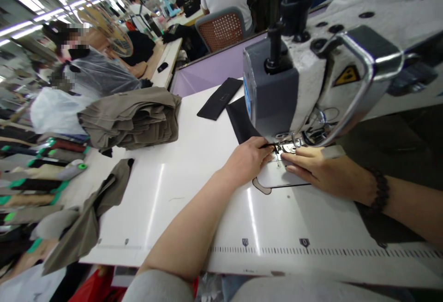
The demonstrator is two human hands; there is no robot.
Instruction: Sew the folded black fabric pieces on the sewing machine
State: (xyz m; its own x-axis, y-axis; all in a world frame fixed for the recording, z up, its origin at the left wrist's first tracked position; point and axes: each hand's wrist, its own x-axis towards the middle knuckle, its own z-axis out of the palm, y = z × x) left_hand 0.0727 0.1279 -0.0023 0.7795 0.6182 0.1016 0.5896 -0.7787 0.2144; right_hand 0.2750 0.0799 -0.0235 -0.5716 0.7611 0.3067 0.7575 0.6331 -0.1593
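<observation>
At the sewing machine (273, 85), my left hand (251, 156) is closed, its fingertips pinching the edge of a black fabric piece (239, 116) beside the needle. The rest of that piece runs back along the machine head's left side. My right hand (321, 168) lies with fingers stretched out flat on the metal needle plate (277, 175), just right of the presser foot. A pale band wraps one of its fingers, and a dark beaded bracelet (379, 191) circles the wrist. What lies under the fingertips is partly hidden.
A thick stack of grey-brown fabric pieces (138, 113) sits at the table's back left. Another brown piece (93, 219) hangs over the left edge, near thread cones (38, 184). A flat black piece (220, 99) lies behind. Dark fabric (391, 150) is at right. Co-workers sit beyond.
</observation>
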